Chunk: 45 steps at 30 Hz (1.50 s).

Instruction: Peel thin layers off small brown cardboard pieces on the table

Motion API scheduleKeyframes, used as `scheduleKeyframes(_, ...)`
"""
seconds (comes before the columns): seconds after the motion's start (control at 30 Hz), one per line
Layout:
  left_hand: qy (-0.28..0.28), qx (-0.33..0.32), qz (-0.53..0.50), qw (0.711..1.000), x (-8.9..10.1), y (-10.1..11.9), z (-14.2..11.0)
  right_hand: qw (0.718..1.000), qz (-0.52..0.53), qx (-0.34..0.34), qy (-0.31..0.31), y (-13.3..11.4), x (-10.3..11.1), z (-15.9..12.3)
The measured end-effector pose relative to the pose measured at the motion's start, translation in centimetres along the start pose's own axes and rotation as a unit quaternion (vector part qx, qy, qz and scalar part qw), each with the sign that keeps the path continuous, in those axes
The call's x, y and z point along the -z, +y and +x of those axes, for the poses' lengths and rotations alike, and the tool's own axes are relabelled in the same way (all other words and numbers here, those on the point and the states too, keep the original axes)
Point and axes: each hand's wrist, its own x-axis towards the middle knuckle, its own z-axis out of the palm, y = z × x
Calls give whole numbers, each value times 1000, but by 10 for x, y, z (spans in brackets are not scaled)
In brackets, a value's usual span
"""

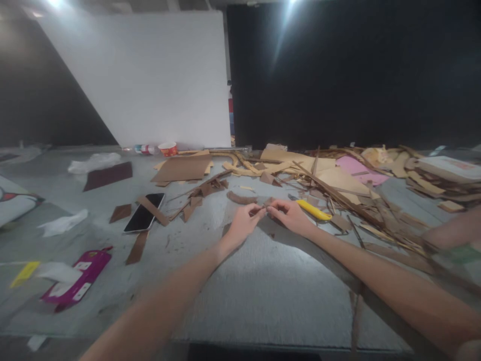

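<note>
My left hand (246,220) and my right hand (288,214) meet above the middle of the table, fingertips almost touching. Both are closed in a pinch on a small brown piece (269,201), mostly hidden by the fingers. Just right of my right hand lies a yellow-handled cutter (314,210). A curved brown strip (241,198) rests beyond my left hand. Brown offcuts (203,193) are scattered farther left on the grey table (240,301).
At left are a phone (145,215) with a brown strip across it and a purple wipes pack (80,276). Tan and brown scraps (345,185) pile up at right, near another person's blurred arm (456,228). A red paper cup (168,149) stands at the back before a white panel (161,75).
</note>
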Motion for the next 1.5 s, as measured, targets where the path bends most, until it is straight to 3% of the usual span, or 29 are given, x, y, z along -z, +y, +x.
scheduleKeyframes(0.67, 0, -21, 16, 1000, 1, -1, 0, 1000, 9, 3, -22, 5, -1, 3)
scheduleKeyframes(0.83, -25, -79, 131, 988, -2, 4, -4, 1000, 5, 20, -6, 10, -2, 2)
scheduleKeyframes(1.0, -5, -171, 293, 941, 5, 5, -2, 999, -8, 10, 45, 15, -4, 4)
scheduleKeyframes(1.2, 66, -142, 364, 918, 26, -16, 14, 999, 1, 13, 44, 17, -4, 5)
scheduleKeyframes(1.33, 60, -103, 374, 920, 27, -26, 15, 998, 11, 27, 47, 15, -3, 6)
scheduleKeyframes(1.5, 61, -86, 380, 919, 22, -18, 11, 998, 4, 54, 44, 15, -2, 7)
